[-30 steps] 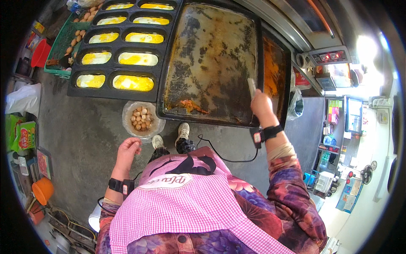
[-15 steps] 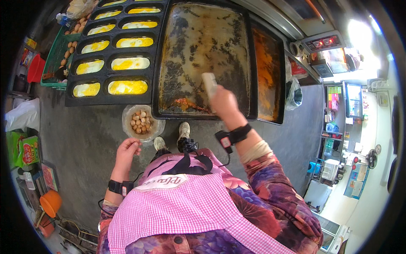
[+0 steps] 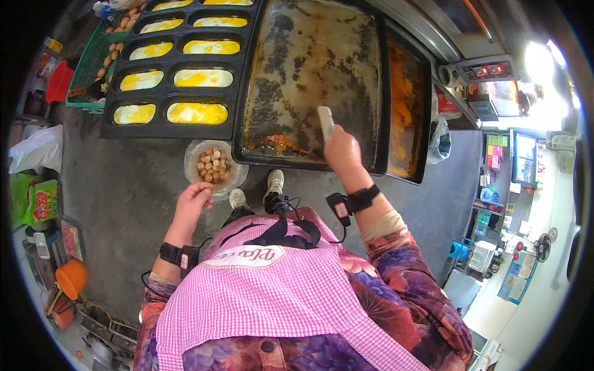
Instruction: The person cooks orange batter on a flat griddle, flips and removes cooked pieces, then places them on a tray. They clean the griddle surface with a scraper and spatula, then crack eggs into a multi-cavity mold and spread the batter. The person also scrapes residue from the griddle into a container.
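Note:
My right hand [image 3: 343,150] grips a pale, flat, scraper-like tool [image 3: 326,122] over the near right part of a big dark rectangular tray [image 3: 309,80]. The tray's greasy surface has dark stains, and a reddish-brown residue [image 3: 278,144] lies near its front edge. My left hand [image 3: 195,199] is closed, thumb against curled fingers, with nothing visible in it. It hovers at the near side of a plastic-lined bin [image 3: 238,176] holding brown eggshells [image 3: 212,166]. Left of the tray, a black mould pan [image 3: 170,131] has several oval hollows filled with yellow-and-white egg [image 3: 198,113].
A second tray [image 3: 405,111] with an orange-brown surface adjoins on the right. A green crate [image 3: 93,71] with brown eggs [image 3: 111,55] stands at the far left. Near it are a red basin [image 3: 60,81] and a white bag [image 3: 40,149]. A plastic bag [image 3: 439,142] hangs at the right.
My right hand and the tool have shifted slightly right and nearer over the tray. The whole view has also shifted a little. My left hand stays by the bin.

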Demonstrator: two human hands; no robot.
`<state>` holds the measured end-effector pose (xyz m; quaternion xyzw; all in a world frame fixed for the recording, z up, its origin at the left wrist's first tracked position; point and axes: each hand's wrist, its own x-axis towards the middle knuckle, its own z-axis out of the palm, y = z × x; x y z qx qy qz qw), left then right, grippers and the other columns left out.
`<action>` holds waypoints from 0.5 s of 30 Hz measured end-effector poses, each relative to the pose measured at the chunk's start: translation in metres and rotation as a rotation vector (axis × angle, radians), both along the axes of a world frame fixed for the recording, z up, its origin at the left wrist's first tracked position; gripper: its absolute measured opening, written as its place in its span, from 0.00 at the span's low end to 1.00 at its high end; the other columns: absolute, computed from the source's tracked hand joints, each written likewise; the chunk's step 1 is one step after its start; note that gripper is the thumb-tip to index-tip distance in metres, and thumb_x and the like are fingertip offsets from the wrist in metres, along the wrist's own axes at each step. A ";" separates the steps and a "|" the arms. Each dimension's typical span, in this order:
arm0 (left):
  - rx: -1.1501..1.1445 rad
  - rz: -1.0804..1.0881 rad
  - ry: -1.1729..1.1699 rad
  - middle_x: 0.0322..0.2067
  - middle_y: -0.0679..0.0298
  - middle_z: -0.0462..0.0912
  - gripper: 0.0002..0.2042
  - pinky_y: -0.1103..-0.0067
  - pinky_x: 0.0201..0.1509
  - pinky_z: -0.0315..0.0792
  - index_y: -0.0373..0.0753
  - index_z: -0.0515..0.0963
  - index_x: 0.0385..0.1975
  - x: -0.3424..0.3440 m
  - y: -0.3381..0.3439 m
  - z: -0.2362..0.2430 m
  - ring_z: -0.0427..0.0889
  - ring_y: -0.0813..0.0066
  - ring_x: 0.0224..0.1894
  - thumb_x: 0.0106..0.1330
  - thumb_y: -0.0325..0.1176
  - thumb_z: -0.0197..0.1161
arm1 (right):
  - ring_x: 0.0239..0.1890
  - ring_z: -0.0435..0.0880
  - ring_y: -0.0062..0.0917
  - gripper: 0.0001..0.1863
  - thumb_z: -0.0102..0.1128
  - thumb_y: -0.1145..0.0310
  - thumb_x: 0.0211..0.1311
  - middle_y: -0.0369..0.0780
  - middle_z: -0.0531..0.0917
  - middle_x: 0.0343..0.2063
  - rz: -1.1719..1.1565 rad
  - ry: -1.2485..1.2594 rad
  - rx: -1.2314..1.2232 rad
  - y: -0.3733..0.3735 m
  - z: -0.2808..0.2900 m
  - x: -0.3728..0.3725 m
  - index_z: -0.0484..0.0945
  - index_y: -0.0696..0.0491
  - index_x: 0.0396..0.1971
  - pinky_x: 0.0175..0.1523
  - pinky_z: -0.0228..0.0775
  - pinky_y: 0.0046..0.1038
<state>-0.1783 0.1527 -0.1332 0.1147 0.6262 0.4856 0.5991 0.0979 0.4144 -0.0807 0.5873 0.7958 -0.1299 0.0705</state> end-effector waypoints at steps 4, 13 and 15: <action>0.001 -0.033 0.000 0.34 0.66 0.79 0.07 0.84 0.35 0.70 0.35 0.74 0.40 -0.001 0.006 0.003 0.75 0.82 0.30 0.66 0.30 0.54 | 0.34 0.80 0.51 0.10 0.53 0.68 0.53 0.56 0.80 0.28 0.039 0.326 0.020 0.009 -0.018 -0.018 0.73 0.58 0.32 0.41 0.74 0.42; -0.024 0.050 -0.019 0.34 0.66 0.79 0.08 0.84 0.34 0.71 0.35 0.75 0.41 0.002 0.000 -0.009 0.75 0.82 0.30 0.66 0.30 0.56 | 0.37 0.81 0.47 0.14 0.59 0.68 0.50 0.54 0.81 0.30 -0.143 0.396 0.057 0.021 -0.003 0.071 0.74 0.61 0.34 0.42 0.74 0.38; -0.014 0.027 -0.026 0.34 0.66 0.79 0.08 0.84 0.34 0.71 0.35 0.75 0.41 0.006 0.003 -0.008 0.75 0.81 0.30 0.66 0.30 0.56 | 0.37 0.80 0.49 0.13 0.58 0.68 0.50 0.54 0.81 0.30 -0.077 0.497 0.077 0.015 -0.020 0.047 0.73 0.61 0.33 0.42 0.73 0.39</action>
